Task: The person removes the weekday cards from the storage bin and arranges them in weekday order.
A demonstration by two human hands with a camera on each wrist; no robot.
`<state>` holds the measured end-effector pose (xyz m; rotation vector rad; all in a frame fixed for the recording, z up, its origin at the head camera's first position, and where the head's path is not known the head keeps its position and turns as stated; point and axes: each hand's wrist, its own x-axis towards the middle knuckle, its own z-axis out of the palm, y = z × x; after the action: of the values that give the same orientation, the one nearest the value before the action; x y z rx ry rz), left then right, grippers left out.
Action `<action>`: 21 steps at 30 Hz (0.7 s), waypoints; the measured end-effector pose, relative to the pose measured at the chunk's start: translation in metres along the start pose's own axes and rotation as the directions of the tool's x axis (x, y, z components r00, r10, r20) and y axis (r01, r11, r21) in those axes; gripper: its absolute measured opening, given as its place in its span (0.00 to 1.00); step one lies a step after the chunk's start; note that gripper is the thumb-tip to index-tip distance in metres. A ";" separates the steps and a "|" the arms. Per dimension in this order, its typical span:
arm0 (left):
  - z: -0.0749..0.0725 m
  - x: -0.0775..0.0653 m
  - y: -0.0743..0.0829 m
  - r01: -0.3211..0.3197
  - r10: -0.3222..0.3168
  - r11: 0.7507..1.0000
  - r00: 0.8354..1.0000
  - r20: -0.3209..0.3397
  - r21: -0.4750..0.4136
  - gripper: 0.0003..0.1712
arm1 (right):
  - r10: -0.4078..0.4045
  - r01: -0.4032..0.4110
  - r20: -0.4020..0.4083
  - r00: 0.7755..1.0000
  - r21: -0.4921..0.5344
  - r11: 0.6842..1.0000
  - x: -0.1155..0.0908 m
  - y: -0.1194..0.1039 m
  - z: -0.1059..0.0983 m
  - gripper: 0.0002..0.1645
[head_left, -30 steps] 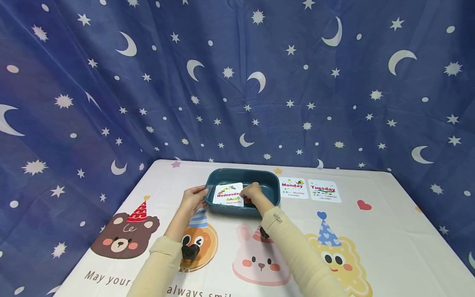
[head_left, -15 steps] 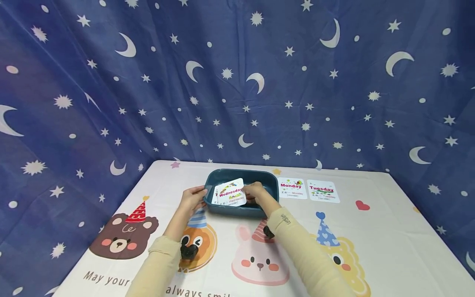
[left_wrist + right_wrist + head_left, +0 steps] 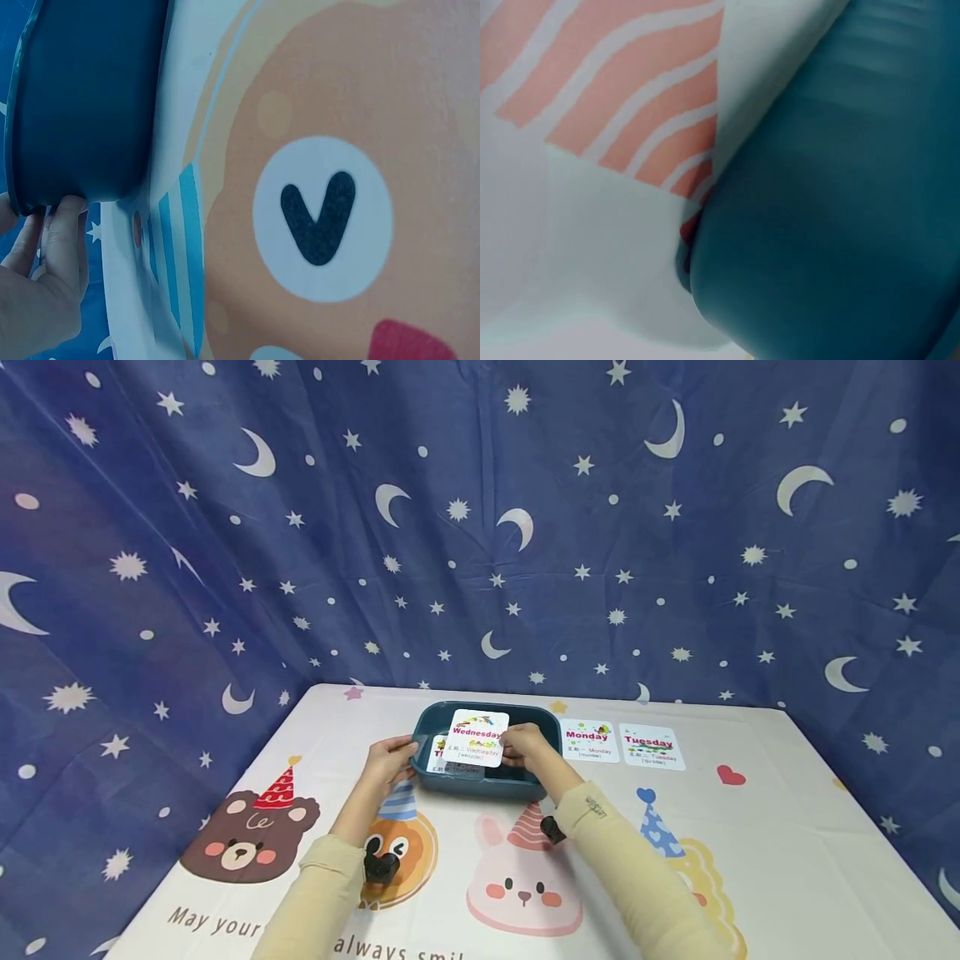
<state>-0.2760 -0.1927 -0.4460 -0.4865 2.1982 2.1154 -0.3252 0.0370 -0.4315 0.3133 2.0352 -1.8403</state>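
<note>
My right hand [image 3: 527,746] pinches the right edge of a white square card printed "Wednesday" [image 3: 474,739]. The card is raised and tilted within the outline of a dark teal plastic bin [image 3: 480,787]. Below it in the bin lies a card starting "Th" [image 3: 442,767], partly covered by the Wednesday card. At the bin's left end, my left hand [image 3: 386,767] grips the rim. In the left wrist view, the fingers of that hand [image 3: 52,277] press against the bin's outer wall [image 3: 86,97]. Only the bin's outside [image 3: 832,210] fills the right wrist view; the right hand is out of it.
To the right of the bin, a Monday card [image 3: 590,742] and a Tuesday card [image 3: 652,748] lie face up in a row. A cartoon-printed cloth [image 3: 817,860] covers the table. Behind stands a blue star-and-moon curtain [image 3: 480,527].
My right hand has lifted the Wednesday card up and to the right off the card below, which now shows. The left hand stays on the bin's rim.
</note>
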 end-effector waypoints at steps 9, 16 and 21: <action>0.000 0.000 0.000 0.003 -0.003 1.000 1.000 -0.003 0.000 0.24 | -0.012 0.012 0.004 1.000 0.000 1.000 -0.006 -0.005 -0.007 0.25; 0.001 0.001 0.000 -0.004 0.004 1.000 1.000 -0.011 0.011 0.24 | -0.031 0.029 0.035 0.999 0.043 0.999 -0.014 -0.008 -0.018 0.26; 0.000 0.001 -0.001 0.002 -0.002 1.000 1.000 -0.013 0.010 0.23 | -0.037 0.034 0.050 0.998 0.060 0.998 -0.020 -0.009 -0.027 0.26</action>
<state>-0.2772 -0.1926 -0.4471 -0.5028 2.2125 2.1053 -0.3141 0.0641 -0.4125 0.2451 1.9671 -1.9124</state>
